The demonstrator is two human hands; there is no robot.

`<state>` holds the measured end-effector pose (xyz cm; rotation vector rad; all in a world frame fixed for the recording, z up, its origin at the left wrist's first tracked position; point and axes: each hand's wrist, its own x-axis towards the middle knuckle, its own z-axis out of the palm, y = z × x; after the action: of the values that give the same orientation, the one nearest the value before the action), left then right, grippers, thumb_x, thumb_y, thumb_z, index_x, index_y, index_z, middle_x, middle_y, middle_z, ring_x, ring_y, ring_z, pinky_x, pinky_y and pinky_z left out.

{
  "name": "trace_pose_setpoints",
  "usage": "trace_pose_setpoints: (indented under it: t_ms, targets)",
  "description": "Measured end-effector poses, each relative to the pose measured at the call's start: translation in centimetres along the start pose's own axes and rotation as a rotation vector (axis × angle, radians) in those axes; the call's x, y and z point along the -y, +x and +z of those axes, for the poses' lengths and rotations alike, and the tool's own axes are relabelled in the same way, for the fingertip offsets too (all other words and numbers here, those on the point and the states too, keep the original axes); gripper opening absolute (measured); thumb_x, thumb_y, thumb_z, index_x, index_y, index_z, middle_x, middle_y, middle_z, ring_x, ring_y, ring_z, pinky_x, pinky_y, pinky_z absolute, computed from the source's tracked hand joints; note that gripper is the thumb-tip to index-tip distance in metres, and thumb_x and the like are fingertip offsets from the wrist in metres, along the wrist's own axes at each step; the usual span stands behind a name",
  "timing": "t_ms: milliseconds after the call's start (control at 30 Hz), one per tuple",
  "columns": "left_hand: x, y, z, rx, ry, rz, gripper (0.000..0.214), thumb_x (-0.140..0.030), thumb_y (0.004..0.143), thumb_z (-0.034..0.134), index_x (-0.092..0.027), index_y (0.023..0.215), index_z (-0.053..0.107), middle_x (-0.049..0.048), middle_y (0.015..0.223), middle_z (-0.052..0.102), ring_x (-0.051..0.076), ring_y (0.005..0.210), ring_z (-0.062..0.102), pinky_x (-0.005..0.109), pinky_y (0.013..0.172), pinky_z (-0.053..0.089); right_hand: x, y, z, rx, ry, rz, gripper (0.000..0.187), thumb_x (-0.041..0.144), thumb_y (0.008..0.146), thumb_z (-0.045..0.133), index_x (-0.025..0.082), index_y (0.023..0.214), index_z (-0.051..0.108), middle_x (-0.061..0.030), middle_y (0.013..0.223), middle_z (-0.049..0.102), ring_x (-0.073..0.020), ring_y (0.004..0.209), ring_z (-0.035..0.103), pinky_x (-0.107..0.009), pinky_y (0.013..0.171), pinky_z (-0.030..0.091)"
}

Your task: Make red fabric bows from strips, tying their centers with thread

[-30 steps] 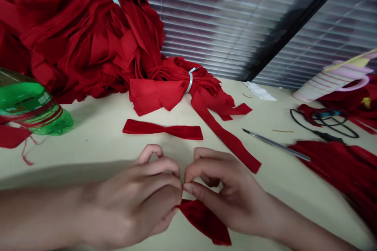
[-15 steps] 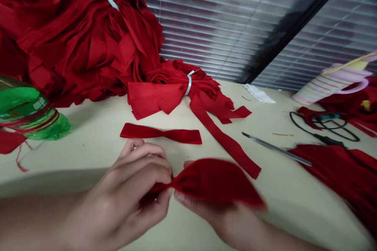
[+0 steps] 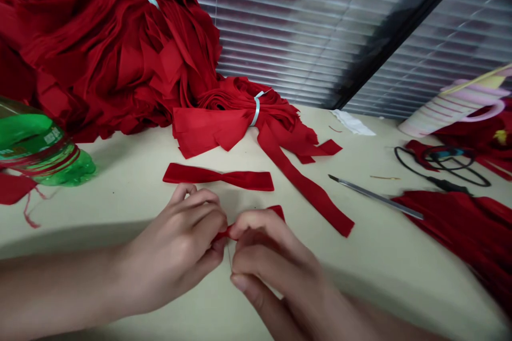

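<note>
My left hand [image 3: 180, 250] is closed on a red fabric bow [image 3: 277, 212], pinching it near its gathered middle; most of the bow is hidden by the hands. My right hand [image 3: 276, 266] is closed beside it, its upper finger against the gathered cloth. A thin thread [image 3: 229, 257] runs down from the middle of the bow to the right thumb and fingers. Just beyond the hands lies another red bow piece [image 3: 218, 176], narrowed at its centre.
Red fabric strips lie in a large tied heap [image 3: 116, 53] and a smaller tied bundle [image 3: 240, 122]. A green bottle [image 3: 44, 144] wound with red thread is at left. To the right are a slim blade tool [image 3: 376, 196], a black cable [image 3: 404, 162], a striped mug [image 3: 440, 114] and dark red cloth [image 3: 452, 229].
My right hand has turned over and moved from beneath the bow to its near side, with the thread now in its fingers. My left hand keeps its hold.
</note>
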<state>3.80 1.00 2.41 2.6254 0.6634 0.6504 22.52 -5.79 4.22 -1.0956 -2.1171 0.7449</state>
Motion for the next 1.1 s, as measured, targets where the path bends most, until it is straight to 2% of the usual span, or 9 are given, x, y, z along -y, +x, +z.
trace_pose_setpoints:
  t_ms: [67,200,467,600,700,733,867,1000,1100]
  targets:
    - [0.0,0.0,0.0,0.017,0.011,0.053,0.017,-0.01,0.088,0.047,-0.013,0.074,0.056,0.0038,0.074,0.058,0.019,0.079,0.049,0.036,0.074,0.031,-0.3,0.4,0.1,0.056,0.097,0.032,0.01,0.014,0.091,0.043,0.019,0.085,0.05,-0.0014,0.085,0.059,-0.0098,0.08,0.059,-0.018,0.071,0.049]
    - [-0.3,-0.1,0.1,0.05,0.07,0.087,0.019,-0.011,0.089,0.046,-0.012,0.074,0.057,0.0047,0.075,0.058,0.021,0.082,0.049,0.038,0.079,0.029,-0.4,0.8,0.1,0.112,0.153,0.157,0.01,0.015,0.089,0.043,0.017,0.083,0.051,0.0005,0.073,0.056,-0.0093,0.067,0.055,-0.019,0.06,0.045]
    - [-1.3,-0.7,0.3,0.134,-0.06,0.076,0.019,-0.009,0.09,0.044,-0.015,0.081,0.059,0.0024,0.075,0.058,0.018,0.084,0.05,0.032,0.082,0.034,-0.9,1.0,-1.8,0.241,0.233,0.201,0.011,0.016,0.087,0.048,0.017,0.076,0.051,0.0049,0.063,0.048,-0.0056,0.054,0.04,-0.016,0.045,0.032]
    - [-1.6,-0.8,-0.3,0.183,-0.067,0.25,0.026,-0.003,0.088,0.037,-0.015,0.09,0.06,0.0025,0.081,0.062,0.017,0.085,0.051,0.034,0.091,0.033,-1.6,1.7,-3.1,0.387,0.309,0.082,0.008,0.007,0.08,0.055,0.014,0.076,0.058,0.0025,0.068,0.058,-0.0057,0.06,0.05,-0.016,0.055,0.04]
    - [-1.7,-0.5,-0.8,0.238,-0.076,0.273,0.026,-0.002,0.088,0.038,-0.016,0.091,0.06,0.001,0.088,0.065,0.015,0.089,0.054,0.032,0.09,0.036,-2.0,2.2,-3.5,0.393,0.414,0.096,0.01,0.008,0.082,0.054,0.012,0.076,0.059,-0.0017,0.071,0.062,-0.0079,0.064,0.055,-0.018,0.06,0.045]
    - [-1.7,-0.5,-0.9,0.224,-0.082,0.263,0.026,-0.002,0.088,0.039,-0.017,0.09,0.06,0.0,0.091,0.066,0.015,0.091,0.054,0.031,0.091,0.036,-2.2,2.2,-3.5,0.377,0.451,0.116,0.01,0.009,0.084,0.053,0.012,0.075,0.058,-0.0031,0.071,0.062,-0.0087,0.065,0.055,-0.019,0.06,0.046]
    - [-1.6,-0.7,-0.7,-0.031,-0.102,0.203,0.023,-0.004,0.086,0.043,-0.018,0.097,0.058,0.0001,0.093,0.066,0.017,0.095,0.054,0.036,0.092,0.036,-3.1,1.9,-3.1,0.342,0.645,0.241,0.01,0.017,0.085,0.056,0.011,0.077,0.058,-0.004,0.071,0.06,-0.0095,0.066,0.056,-0.021,0.061,0.047]
    - [-1.6,-1.0,-0.4,-0.073,-0.136,0.079,0.02,-0.002,0.083,0.05,-0.018,0.096,0.053,0.0022,0.09,0.062,0.017,0.093,0.052,0.032,0.083,0.041,-3.7,1.3,-2.3,0.253,0.802,0.315,0.006,0.019,0.081,0.063,0.013,0.079,0.061,-0.0033,0.078,0.063,-0.0098,0.071,0.059,-0.02,0.065,0.048]
    - [-1.5,-1.1,-0.1,-0.135,-0.241,-0.003,0.02,-0.002,0.084,0.051,-0.018,0.096,0.05,0.0015,0.092,0.06,0.014,0.095,0.052,0.029,0.086,0.042,-3.5,1.0,-1.2,0.176,0.734,0.279,0.002,0.016,0.081,0.062,0.015,0.08,0.062,-0.0021,0.077,0.064,-0.0111,0.071,0.061,-0.021,0.066,0.049]
